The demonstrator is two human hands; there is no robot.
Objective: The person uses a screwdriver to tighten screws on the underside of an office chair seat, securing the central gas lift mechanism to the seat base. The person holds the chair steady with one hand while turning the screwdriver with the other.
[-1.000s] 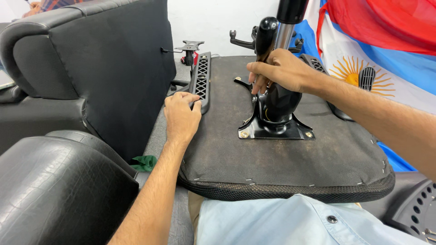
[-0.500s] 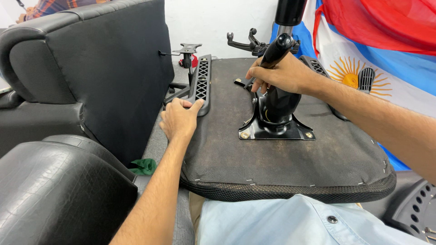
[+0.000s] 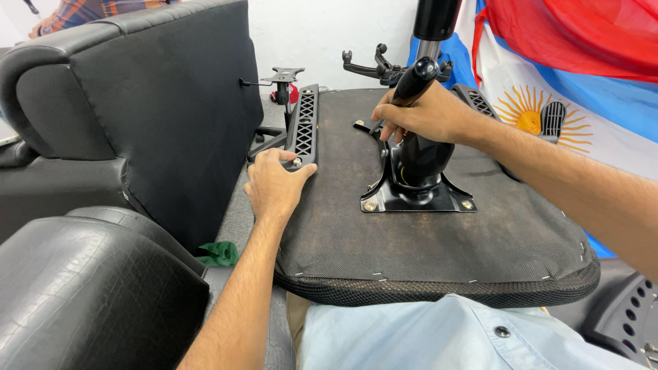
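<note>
Since a moment ago the right hand (image 3: 425, 113) has slid up to close around the black lever handle (image 3: 413, 81) above the seat mechanism plate (image 3: 418, 195), suggesting the lever is being worked; the left hand (image 3: 274, 185) still presses flat, fingers spread, on the upturned seat base (image 3: 425, 253) beside it.

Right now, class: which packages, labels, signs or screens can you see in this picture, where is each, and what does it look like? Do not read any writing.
No packages, labels or screens show.
Flag: the nearest thing to a sign, hung at right behind the seat base; light blue and white bands, a yellow sun with rays, red cloth draped over its top.
</note>
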